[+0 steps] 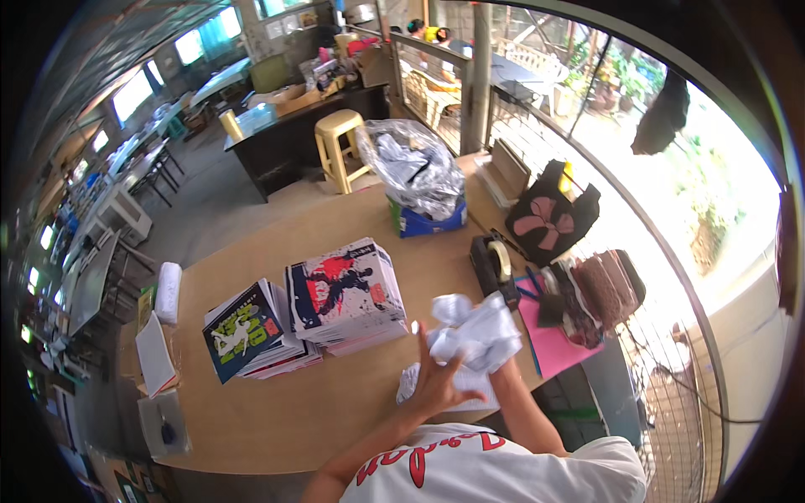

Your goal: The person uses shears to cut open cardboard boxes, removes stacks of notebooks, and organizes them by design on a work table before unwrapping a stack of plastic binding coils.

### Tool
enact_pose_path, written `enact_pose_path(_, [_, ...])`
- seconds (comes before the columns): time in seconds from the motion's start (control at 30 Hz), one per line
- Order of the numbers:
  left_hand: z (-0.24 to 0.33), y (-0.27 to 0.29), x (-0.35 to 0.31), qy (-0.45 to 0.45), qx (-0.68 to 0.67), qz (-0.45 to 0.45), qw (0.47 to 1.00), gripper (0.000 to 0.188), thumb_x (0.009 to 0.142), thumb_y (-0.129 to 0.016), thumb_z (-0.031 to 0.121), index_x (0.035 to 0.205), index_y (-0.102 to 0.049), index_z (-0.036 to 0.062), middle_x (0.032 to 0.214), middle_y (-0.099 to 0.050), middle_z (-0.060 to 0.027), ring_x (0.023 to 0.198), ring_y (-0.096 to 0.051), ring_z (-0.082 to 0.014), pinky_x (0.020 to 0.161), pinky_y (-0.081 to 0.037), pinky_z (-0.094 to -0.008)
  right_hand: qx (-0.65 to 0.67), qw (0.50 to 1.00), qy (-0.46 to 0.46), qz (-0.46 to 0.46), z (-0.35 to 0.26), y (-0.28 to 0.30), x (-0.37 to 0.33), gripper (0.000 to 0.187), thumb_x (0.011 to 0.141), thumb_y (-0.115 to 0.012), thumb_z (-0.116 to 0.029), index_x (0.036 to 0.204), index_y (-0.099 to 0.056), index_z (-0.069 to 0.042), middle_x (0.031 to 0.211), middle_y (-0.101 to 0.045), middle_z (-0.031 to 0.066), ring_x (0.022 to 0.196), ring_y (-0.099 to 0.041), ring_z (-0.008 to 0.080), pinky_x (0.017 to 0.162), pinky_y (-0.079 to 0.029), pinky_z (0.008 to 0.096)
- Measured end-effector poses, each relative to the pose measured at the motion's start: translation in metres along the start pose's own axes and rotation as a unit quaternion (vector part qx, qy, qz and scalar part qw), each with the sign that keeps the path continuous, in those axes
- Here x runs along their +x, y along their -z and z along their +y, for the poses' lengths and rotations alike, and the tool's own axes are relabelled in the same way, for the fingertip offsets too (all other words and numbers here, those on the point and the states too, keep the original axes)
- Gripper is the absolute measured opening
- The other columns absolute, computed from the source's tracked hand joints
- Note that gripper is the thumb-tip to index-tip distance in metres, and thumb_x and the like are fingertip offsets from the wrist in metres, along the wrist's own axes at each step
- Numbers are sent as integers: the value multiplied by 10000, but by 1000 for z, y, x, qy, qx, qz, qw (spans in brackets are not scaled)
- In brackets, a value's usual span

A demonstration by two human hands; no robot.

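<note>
Crumpled white paper [480, 337] is bunched up above the table's near right part. My right hand [506, 377] grips it from below; the paper hides most of its fingers. Close against the paper's left side is my left hand [438, 384], open, its fingers spread and thumb stretched out. Whether its fingertips touch the paper I cannot tell. Beneath my hands lies a white sheet or stack [476, 396], partly covered. Another crumpled white piece [407, 384] rests beside my left wrist.
Two tall stacks stand left of my hands: booklets with red and black splatter covers [345, 289] and dark-covered ones [247, 335]. A tape dispenser [495, 268], pink folder [558, 335], cloth bundle [599, 293] and black bag [553, 214] lie right. A plastic-filled box [423, 214] stands far.
</note>
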State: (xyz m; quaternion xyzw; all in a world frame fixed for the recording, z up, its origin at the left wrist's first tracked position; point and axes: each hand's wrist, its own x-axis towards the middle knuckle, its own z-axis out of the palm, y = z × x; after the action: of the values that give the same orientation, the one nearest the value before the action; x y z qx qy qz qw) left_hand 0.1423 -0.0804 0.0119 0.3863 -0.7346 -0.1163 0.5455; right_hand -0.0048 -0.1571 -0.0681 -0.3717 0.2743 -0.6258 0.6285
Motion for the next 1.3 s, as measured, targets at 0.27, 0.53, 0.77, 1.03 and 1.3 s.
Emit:
enact_pose_path(0.27, [-40,-14,84,170,-144,104,969,207,759,-728,193,760,-551,86,796,-644,-84,766,-639,-228,646,-461,-342,180,975,-98,-90,-43,-76,15,987,777,-621,-509,1521,-123,-94,1420,-384,155,1297,-405,261,1095,-297,372])
enact_pose_path(0.53, [-40,-78,134,200,-113,66,971,839,879,-285,733,1342,-378,40,1277,-410,-190,1142,-449,-295,957,-367,-423,-31,983,33,-179,-80,-26,62,1232,620,-738,-663,1468,-200,50,1574,-82,148,1421,-213,256,1146,-166,392])
enact_pose_path(0.77, [-64,-101,207,133,141,111,975,980,801,-255,814,1519,-167,153,1547,-42,-228,1391,-156,-432,983,-44,-748,-158,987,41,-10,-118,-29,99,674,645,-740,-300,1187,-573,64,1013,-625,82,906,-605,176,831,-459,279])
enact_pose_path(1.03, [-146,-19,311,164,362,144,906,621,750,-724,492,1284,-536,236,1540,-91,-193,1407,-112,-423,931,-160,-799,-33,974,201,99,-131,5,213,286,719,-569,-219,875,-630,14,754,-609,56,617,-565,132,591,-472,257])
enact_pose_path(1.3, [-233,8,343,155,207,-93,962,903,630,-669,103,1455,-308,34,1342,-455,-259,1236,-472,-368,1041,-389,-349,194,947,-123,-227,-113,-96,361,501,899,-474,-361,1276,-474,-31,1152,-542,145,1073,-546,317,911,-496,475])
